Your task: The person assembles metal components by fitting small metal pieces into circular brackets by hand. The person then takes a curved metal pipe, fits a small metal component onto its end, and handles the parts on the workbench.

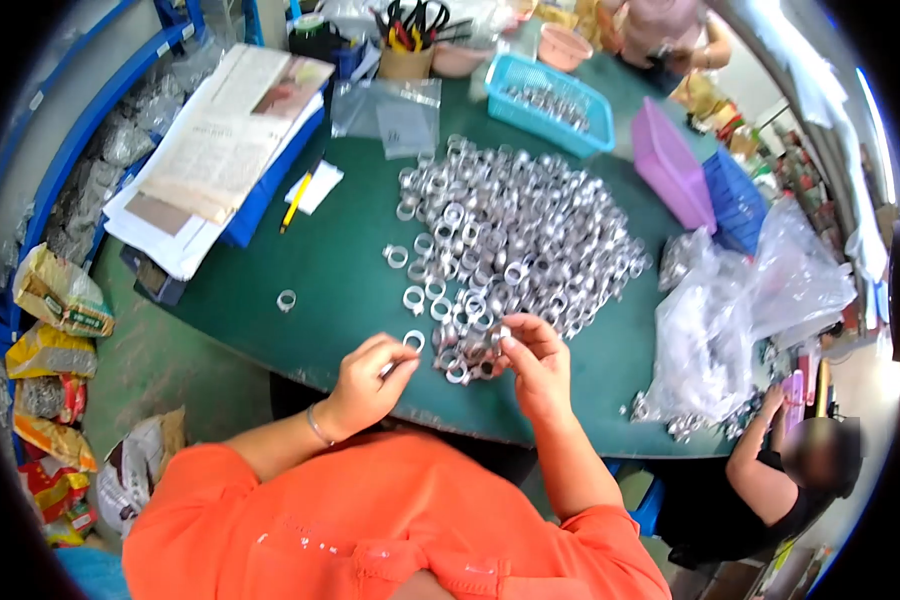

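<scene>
My left hand (370,382) is closed in a pinch at the table's front edge. A small silver metal ring (414,341) shows at its fingertips. To the right, my right hand (538,368) pinches another metal ring (500,336) between thumb and fingers, at the near edge of the pile. The large pile of silver metal rings (530,225) spreads over the green table (340,270) in front of both hands. One single ring (286,300) lies apart on the left. The curled fingers hide part of what each hand grips.
A turquoise basket (550,100) holding metal parts stands behind the pile. Purple (670,165) and blue (735,200) bins and plastic bags (705,330) lie to the right. Papers (220,140) and a yellow pen (295,204) are left. Two other people (760,500) sit around the table.
</scene>
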`<state>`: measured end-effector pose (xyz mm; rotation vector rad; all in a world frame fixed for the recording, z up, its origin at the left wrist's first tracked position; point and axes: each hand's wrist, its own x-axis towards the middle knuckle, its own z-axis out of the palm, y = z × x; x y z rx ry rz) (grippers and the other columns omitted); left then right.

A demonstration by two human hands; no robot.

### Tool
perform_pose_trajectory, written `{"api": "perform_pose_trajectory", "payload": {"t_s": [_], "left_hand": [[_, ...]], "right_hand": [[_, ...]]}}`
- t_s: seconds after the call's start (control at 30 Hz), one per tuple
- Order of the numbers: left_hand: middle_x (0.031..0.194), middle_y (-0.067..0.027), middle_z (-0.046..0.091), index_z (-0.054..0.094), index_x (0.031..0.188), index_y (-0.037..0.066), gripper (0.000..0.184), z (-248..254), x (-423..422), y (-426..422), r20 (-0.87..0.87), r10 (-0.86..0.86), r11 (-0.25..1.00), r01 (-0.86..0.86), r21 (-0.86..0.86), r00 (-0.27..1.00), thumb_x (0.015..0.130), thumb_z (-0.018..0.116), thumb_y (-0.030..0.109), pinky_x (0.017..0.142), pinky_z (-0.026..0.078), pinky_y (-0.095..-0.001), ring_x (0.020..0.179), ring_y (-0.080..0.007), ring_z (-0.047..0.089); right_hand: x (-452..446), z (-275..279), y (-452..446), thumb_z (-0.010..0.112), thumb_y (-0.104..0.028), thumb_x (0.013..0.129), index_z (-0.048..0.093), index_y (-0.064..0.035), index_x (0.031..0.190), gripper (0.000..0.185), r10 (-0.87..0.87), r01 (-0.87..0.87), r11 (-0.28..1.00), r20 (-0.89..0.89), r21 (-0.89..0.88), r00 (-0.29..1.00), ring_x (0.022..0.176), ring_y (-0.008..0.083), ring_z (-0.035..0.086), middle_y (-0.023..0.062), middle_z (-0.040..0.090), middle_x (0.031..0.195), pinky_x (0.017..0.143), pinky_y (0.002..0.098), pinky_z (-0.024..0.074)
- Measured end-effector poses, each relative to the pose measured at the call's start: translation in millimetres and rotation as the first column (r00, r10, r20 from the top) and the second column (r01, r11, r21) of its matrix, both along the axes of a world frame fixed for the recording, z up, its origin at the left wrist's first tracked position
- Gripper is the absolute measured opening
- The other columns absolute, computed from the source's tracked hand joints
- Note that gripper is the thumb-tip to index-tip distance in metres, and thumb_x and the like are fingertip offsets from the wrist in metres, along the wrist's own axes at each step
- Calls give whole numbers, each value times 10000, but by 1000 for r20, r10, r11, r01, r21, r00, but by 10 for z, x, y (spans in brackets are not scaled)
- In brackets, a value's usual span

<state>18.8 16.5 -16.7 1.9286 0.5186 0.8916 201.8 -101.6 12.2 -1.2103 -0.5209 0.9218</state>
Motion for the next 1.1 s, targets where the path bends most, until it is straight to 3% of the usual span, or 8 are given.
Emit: {"api": "perform_pose_trajectory", "payload": {"t_s": [0.27,0.53,0.83,0.9,0.93,1.0,1.07,1.1], "left_hand": [[732,-98,573,603,826,5,67,-65,-59,-4,28,95,995,-95,20,995,769,634,-11,508,436,-272,583,-201,562],[743,-83,572,614,836,9,70,-74,-54,11,11,106,994,-105,-27,994,773,635,-15,498,421,-246,564,-159,538],[746,-81,571,605,840,7,85,-125,-47,27,38,86,996,-85,-29,996,767,641,-17,493,414,-238,562,-149,528],[747,-82,571,605,840,7,87,-95,-47,29,33,82,996,-81,-35,996,766,642,-17,493,414,-239,563,-149,528],[747,-83,571,605,841,7,89,-87,-48,31,34,79,996,-78,-37,996,765,643,-17,492,413,-239,564,-150,528],[748,-84,570,604,843,6,90,-112,-51,35,35,79,996,-77,-40,996,765,643,-17,492,413,-239,565,-150,527],[748,-84,570,603,845,6,91,-126,-50,29,37,79,996,-77,-46,996,766,643,-17,492,413,-240,565,-151,526],[749,-83,570,603,847,6,93,-124,-52,29,37,76,996,-74,-49,996,766,641,-18,492,412,-239,565,-149,525]], "right_hand": [[794,267,914,590,-108,845,545,38,1039,246,166,-122,928,100,-351,981,671,148,604,80,608,820,516,250,488],[1733,633,1892,590,-95,838,554,-17,954,145,-32,35,999,97,-27,995,677,162,594,45,581,787,554,260,490],[1574,545,2502,567,-61,844,517,2,1026,199,36,-39,996,-41,-79,999,777,202,598,85,568,915,630,292,513],[1474,593,2665,526,31,826,439,36,1081,269,-169,219,955,-242,199,955,933,235,572,122,518,1067,768,297,488],[1519,515,2777,526,31,826,439,36,1081,269,-169,219,956,-244,195,955,933,235,572,122,518,1067,768,297,488],[1577,364,2953,493,95,801,352,66,1184,410,-234,239,886,-62,398,970,1093,268,502,150,443,1196,911,306,409],[1568,317,2983,475,108,791,298,83,1273,514,-295,284,872,-34,398,955,1207,280,426,181,394,1286,981,305,339],[1520,303,2927,462,113,791,270,80,1303,548,-308,252,912,135,323,942,1212,274,428,192,387,1305,976,309,349]]}}
